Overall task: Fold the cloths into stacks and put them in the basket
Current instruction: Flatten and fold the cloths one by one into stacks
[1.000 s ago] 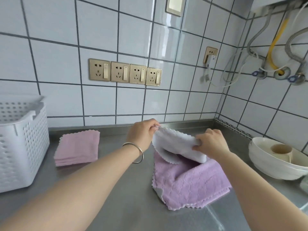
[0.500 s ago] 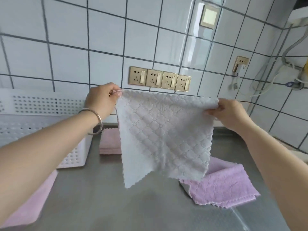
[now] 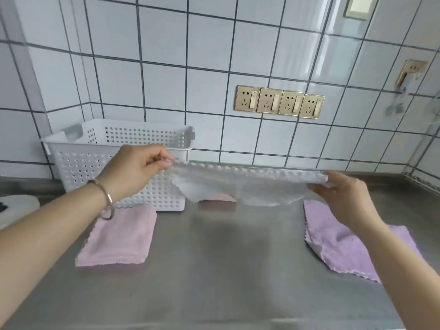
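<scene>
The white perforated basket (image 3: 114, 167) stood at the left on the steel tabletop (image 3: 226, 270), a folded pink cloth (image 3: 119, 236) just before it. The left hand (image 3: 135, 170) pinched one top corner of a pale grey cloth (image 3: 240, 186); the right hand (image 3: 342, 198) pinched the other, both grips narrow. The cloth hung stretched above the tabletop, its middle sagging: light, limp stuff, best held at corners. A lilac cloth (image 3: 345, 244) lay unfolded rightward.
</scene>
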Action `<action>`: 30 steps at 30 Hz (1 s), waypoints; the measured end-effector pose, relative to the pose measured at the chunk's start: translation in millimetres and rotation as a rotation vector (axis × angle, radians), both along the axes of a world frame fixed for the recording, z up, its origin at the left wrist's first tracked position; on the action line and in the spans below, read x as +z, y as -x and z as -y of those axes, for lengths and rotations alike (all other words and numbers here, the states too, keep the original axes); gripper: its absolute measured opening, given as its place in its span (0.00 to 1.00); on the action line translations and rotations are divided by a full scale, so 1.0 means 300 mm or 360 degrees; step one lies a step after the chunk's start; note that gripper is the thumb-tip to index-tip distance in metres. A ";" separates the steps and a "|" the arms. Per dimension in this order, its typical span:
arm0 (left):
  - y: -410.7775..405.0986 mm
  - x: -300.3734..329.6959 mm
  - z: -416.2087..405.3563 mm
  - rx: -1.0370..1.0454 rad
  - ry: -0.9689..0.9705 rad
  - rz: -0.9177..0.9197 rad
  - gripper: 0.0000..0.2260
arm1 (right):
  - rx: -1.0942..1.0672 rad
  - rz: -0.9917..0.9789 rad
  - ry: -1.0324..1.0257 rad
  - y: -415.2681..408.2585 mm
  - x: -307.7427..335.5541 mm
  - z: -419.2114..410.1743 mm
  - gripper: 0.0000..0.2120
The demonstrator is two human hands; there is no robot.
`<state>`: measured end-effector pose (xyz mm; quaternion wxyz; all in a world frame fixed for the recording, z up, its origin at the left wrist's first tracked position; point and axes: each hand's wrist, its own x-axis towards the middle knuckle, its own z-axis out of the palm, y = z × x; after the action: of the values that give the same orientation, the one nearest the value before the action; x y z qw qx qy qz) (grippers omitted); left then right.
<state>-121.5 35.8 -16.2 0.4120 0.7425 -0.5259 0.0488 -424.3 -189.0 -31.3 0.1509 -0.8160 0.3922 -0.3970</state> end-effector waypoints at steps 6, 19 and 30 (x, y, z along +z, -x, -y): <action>0.140 -0.349 -0.197 -0.0283 -0.0793 -0.0050 0.13 | 0.0252 -0.0518 -0.0476 0.182 -0.368 -0.143 0.14; 0.257 -0.503 -0.356 -0.0438 -0.0875 -0.0159 0.12 | 0.0513 -0.0708 -0.0272 0.358 -0.493 -0.241 0.21; 0.186 -0.488 -0.193 -0.0201 -0.0633 -0.0600 0.02 | 0.0581 -0.0524 -0.1339 0.256 -0.385 -0.191 0.06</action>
<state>-177.1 93.7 -162.7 0.3511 0.7704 -0.4845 -0.2201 -501.1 -131.7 -146.7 0.4708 -0.7915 0.3879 -0.0368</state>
